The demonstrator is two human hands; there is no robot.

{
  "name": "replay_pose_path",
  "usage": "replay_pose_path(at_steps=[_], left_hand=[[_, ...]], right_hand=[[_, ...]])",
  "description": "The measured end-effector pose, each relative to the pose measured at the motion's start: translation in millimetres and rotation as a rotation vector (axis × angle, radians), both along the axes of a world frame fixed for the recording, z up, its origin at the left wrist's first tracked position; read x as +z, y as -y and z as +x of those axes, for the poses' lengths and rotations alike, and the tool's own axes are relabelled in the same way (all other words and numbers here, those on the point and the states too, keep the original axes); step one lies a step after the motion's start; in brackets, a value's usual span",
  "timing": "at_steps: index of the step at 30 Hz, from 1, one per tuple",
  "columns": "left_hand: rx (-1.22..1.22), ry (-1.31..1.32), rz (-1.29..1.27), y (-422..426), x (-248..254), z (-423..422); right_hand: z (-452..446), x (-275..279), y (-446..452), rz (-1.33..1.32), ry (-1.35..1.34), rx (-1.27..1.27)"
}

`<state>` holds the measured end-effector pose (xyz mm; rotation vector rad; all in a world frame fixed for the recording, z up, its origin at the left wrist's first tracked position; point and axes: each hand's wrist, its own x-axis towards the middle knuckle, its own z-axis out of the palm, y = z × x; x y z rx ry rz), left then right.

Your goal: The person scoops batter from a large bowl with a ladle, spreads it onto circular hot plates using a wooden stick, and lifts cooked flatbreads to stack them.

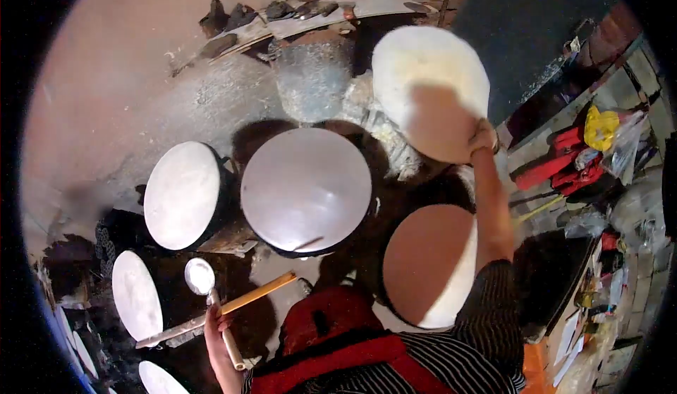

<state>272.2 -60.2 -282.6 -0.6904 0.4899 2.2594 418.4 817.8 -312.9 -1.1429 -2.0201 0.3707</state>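
White oval (137, 295): flat, matte, thin-edged; it is tilting to the lower left of the grey disc (306, 182).

White round (182, 195): chalky, faintly speckled face over a dark, deep body; it is sitting directly left of the grey disc.

Ladle (199, 276): round pale bowl, straight tubular handle; it is pointing up toward the grey disc from the lower left.

Left hand (217, 327): below and left of the grey disc; its fingers are wrapping round the ladle's handle where a stick crosses it.

Stick (261, 293): long, straight, wooden-looking, pale at one end and yellow-brown at the other; it is slanting up to just below the grey disc.

Grey disc: smooth, circular, slightly glossy; it is catching small bright highlights.

Bucket (314, 76): scuffed, dull grey, rough-sided; it is standing behind the grey disc.

Large pale disc (423, 55): broad, cream-yellow, partly under a brown shadow; it is resting to the upper right of the grey disc.

Shaded disc (423, 260): flat, circular, half brown, half white; it is sitting to the lower right of the grey disc.

Right hand (484, 136): blurred, right of the grey disc; it is meeting the large pale disc's rim, fingers seemingly curled, though whether they are gripping cannot be told.

Red cloth (557, 168): crumpled, soft; it is lying far right of the grey disc.
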Motion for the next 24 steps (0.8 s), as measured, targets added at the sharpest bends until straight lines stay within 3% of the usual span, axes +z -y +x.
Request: replay_pose_path(at_steps=[1,3,6,8,9,11,13,14,16,17,20,21,22,23,24], left_hand=[[0.153,-0.051,-0.351,-24,28,10],[0.313,-0.077,-0.726,-45,46,16],[-0.165,-0.796,-0.962,-17,53,40],[-0.135,-0.722,-0.737,-27,57,59],[-0.189,-0.714,-0.911,-38,70,66],[-0.279,-0.681,-1.262,-119,145,102],[-0.266,-0.698,-1.319,-116,136,111],[-0.261,-0.708,-1.346,-109,129,117],[-0.070,-0.709,-1.176,-27,47,119],[0.029,-0.707,-1.091,0,22,122],[0.048,-0.624,-1.010,0,30,147],[0.107,-0.552,-1.254,-30,49,153],[-0.041,-0.537,-1.219,-46,72,175],[-0.048,-0.594,-1.287,-62,95,190],[-0.057,-0.647,-1.355,-65,109,201]], right_hand=[[-9,-31,2,-0.082,0.072,-0.024],[-20,-51,41,-0.381,0.118,-0.215],[-21,-63,65,-0.597,0.150,-0.402],[-18,-75,64,-0.656,0.176,-0.458],[-18,-79,66,-0.676,0.195,-0.483],[-17,-85,68,-0.706,0.249,-0.504],[-16,-84,68,-0.733,0.247,-0.544],[-14,-83,68,-0.759,0.062,-0.595],[-12,-86,74,-0.760,-0.474,-0.665],[-9,-90,79,-0.711,-0.351,-0.579],[-12,-74,103,-0.714,-0.159,-0.462],[-18,-33,130,-0.829,-0.198,-0.529],[-23,-2,156,-0.946,-0.233,-0.591],[-37,12,174,-0.878,-0.239,-0.832],[-49,10,194,-0.794,-0.368,-0.730]])
